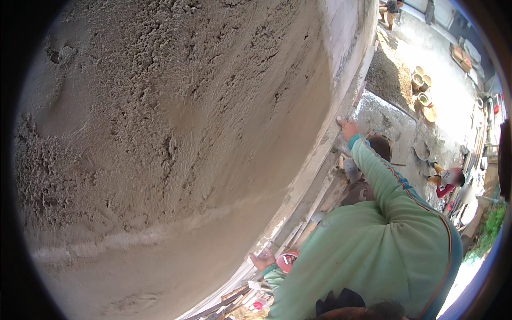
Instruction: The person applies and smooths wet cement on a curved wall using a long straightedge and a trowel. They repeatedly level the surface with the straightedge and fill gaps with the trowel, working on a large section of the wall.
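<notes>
Both my hands reach to a long, pale straightedge [298, 184] lying along the right side of a wet grey plaster wall [176, 133]. My right hand [348, 128], at the end of an outstretched green sleeve, has its fingers bent over the upper part of the straightedge. Lower down, my left hand [262, 260] is at the same edge, its thumb apart from the fingers; the far side of its grip is hidden. The plaster is smooth beside the straightedge and rough and pitted farther left. A red bucket [287, 261] sits beside my left wrist.
Wooden planks [314, 205] run below the straightedge. On the ground lie a sand pile [389, 66], several buckets [425, 100] and a pan [422, 150]. One person [450, 180] crouches at the right; another person [392, 9] is far off. Scrap wood [240, 298] clutters the lower edge.
</notes>
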Motion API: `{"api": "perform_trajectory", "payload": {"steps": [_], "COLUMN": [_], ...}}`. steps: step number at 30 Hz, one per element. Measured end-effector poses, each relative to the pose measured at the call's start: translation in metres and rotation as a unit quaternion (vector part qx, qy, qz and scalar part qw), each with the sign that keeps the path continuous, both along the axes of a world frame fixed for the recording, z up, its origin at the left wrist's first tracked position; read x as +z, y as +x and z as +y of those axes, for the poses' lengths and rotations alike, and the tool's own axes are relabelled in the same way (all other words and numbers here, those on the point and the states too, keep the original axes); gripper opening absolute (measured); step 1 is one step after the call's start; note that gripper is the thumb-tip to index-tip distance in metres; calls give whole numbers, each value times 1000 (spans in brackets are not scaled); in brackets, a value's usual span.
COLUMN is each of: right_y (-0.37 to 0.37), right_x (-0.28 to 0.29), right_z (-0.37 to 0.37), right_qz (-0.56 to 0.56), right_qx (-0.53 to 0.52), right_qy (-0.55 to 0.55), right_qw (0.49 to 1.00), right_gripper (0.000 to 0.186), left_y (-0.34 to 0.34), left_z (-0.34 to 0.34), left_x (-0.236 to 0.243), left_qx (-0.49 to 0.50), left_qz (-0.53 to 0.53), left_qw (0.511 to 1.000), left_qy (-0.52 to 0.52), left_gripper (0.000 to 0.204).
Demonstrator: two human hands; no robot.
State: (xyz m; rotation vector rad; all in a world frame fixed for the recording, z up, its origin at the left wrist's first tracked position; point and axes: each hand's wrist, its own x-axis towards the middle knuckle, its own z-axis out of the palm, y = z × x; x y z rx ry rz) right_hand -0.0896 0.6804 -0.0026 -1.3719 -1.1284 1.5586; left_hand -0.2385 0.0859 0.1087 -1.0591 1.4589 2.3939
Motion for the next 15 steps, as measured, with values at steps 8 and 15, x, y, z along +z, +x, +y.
{"api": "perform_trajectory", "payload": {"steps": [8,15], "right_y": [-94,-102], "right_x": [16,12], "right_z": [-69,-108], "right_qz": [33,79], "right_qx": [-23,-27], "right_qy": [-104,-190], "right_qw": [994,978], "right_gripper": [77,67], "left_y": [-40,-40], "left_z": [-41,-64], "left_x": [-10,-6], "left_qx": [34,71], "left_qz": [-8,6], "left_qw": [999,996], "left_qy": [15,48], "left_gripper": [54,55]}}
